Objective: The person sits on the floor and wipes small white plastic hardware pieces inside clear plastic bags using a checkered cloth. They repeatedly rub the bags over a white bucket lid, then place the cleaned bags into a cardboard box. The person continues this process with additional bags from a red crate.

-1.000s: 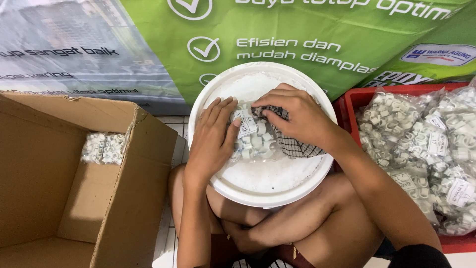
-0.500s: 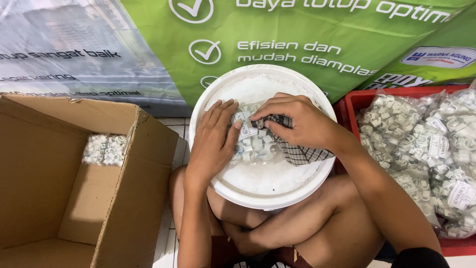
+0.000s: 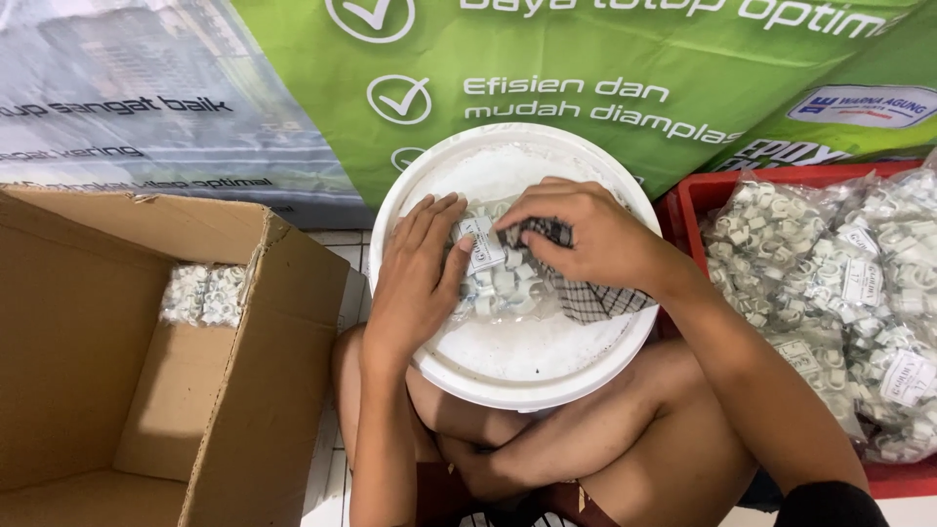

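green banner (image 3: 625, 107) behind white lid (image 3: 517, 361), both hands on clip bag (image 3: 498, 278)

Tiled floor (image 3: 337, 488), pale, with dark grout lines, visible in a narrow strip. Directly on it: open brown cardboard box (image 3: 244, 390) at left, flaps raised, one clear bag of small white clips (image 3: 203, 295) inside; red plastic crate (image 3: 698, 195) at right, filled with further bags of white clips (image 3: 839, 293). Printed green and grey banner (image 3: 293, 117) stands along the floor's far edge.
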